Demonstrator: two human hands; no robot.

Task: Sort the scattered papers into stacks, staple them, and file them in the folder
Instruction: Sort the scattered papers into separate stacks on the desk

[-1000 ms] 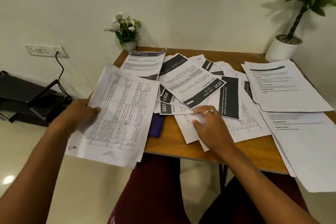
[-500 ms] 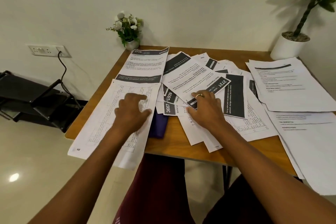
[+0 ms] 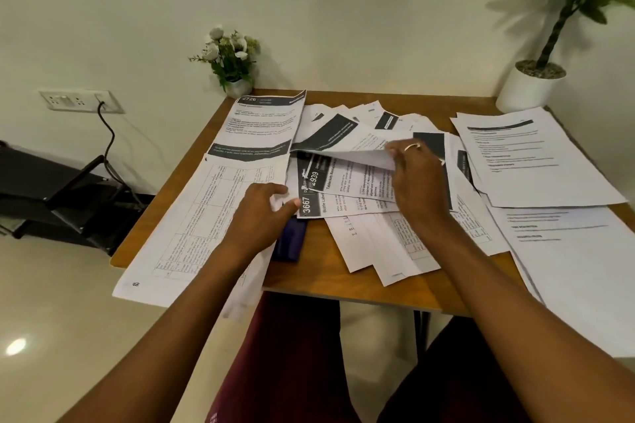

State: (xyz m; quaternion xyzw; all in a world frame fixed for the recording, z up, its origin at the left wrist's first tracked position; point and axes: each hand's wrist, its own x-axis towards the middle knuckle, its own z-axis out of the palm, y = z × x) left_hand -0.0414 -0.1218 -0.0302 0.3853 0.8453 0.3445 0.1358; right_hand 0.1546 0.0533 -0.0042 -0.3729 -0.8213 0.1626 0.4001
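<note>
Your right hand (image 3: 419, 182) pinched a dark-banded sheet (image 3: 343, 142), one edge raised off the scattered papers (image 3: 395, 244) on the desk (image 3: 330, 271). Your left hand (image 3: 261, 216) pinched a paper edge (image 3: 277, 200) beside the 3667 sheet (image 3: 330, 207).

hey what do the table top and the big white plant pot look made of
Table top: looks like wood or wood-look laminate, brown with faint grain, smooth satin sheen. White plant pot: probably ceramic or plastic; smooth, plain, matte white.
</note>
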